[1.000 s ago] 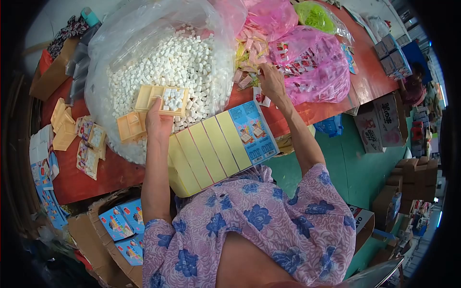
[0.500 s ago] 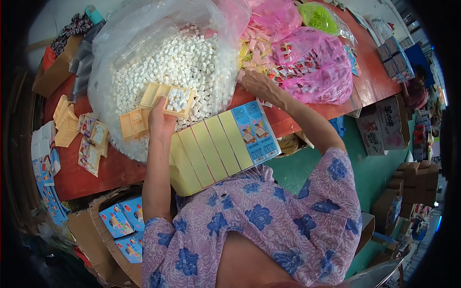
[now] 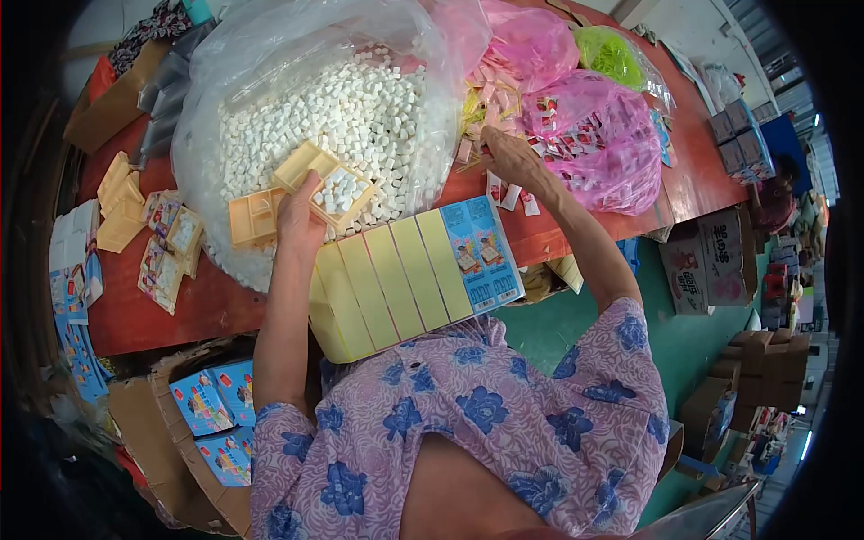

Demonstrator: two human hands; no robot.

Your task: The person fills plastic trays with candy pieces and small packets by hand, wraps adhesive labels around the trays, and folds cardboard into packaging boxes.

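My left hand [image 3: 299, 220] grips a cream plastic compartment tray [image 3: 297, 165] over the bag. One of its sections holds small white marshmallow-like pieces [image 3: 340, 191]. Another cream tray [image 3: 253, 219] rests beside it, at the bag's near left side. Under my hand lies a large clear bag [image 3: 200, 117], spread open around a heap of white pieces [image 3: 333, 108]. My right hand [image 3: 515, 155] reaches to a pile of pink flat pieces [image 3: 500, 79] and yellow sticks [image 3: 472, 110]. Its fingers are drawn together there; what they hold cannot be made out.
A printed yellow-and-blue card sheet [image 3: 396, 279] lies at my lap. Pink bags [image 3: 621, 108] with small red-and-white packets and a green bag [image 3: 612, 54] stand behind. Filled trays [image 3: 171, 247] and stacked trays [image 3: 119, 202] lie left. An open carton [image 3: 171, 450] holds blue boxes [image 3: 216, 405].
My right hand has shifted slightly within the pink and yellow pile, uncovering several small packets by the wrist. My left hand still holds the tray, now tilted more. The whole view has shifted slightly.
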